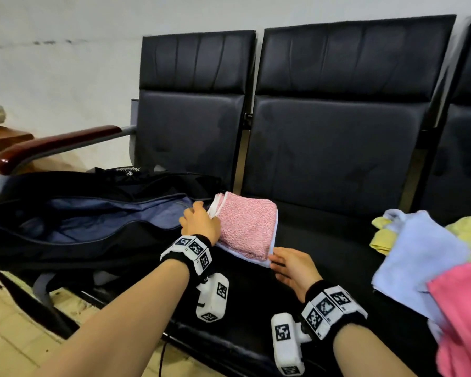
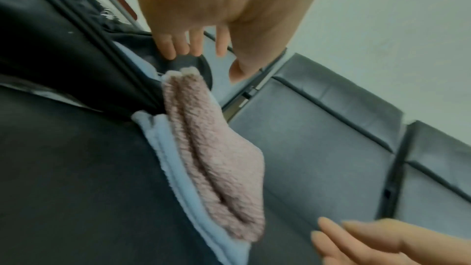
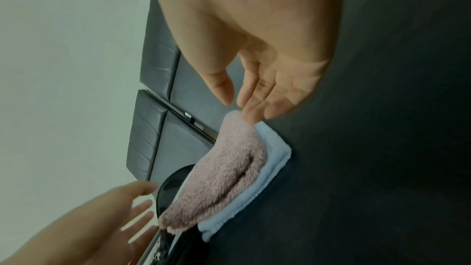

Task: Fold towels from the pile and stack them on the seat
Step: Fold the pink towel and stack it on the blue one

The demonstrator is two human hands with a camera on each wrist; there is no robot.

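While my left hand (image 1: 200, 223) hangs at the left edge of the folded pink towel (image 1: 246, 227), its fingers are loosely spread and close on nothing, as the left wrist view shows; whether they brush the terry edge I cannot tell. My right hand (image 1: 291, 269) lies flat and relaxed at the stack's near corner, fingertips (image 3: 251, 115) touching the pink towel where it meets the pale blue towel (image 1: 252, 261) beneath it, gripping nothing. That pink towel sits folded on top of the folded blue one, and both rest on the black seat (image 1: 324, 240) of the middle chair, at its left side, just beside an open dark bag (image 1: 93, 213) with blue lining that occupies the neighbouring seat. Well apart to my right on the same bench, the unfolded pile waits: a light blue towel (image 1: 419, 257) draped over a yellow towel (image 1: 384, 236), and a bright pink towel (image 1: 462, 308) nearest me at the frame's edge. Black padded backrests (image 1: 337, 104) rise behind, a reddish wooden armrest (image 1: 57, 145) runs at the far left, and a pale wall (image 1: 65, 63) stands beyond
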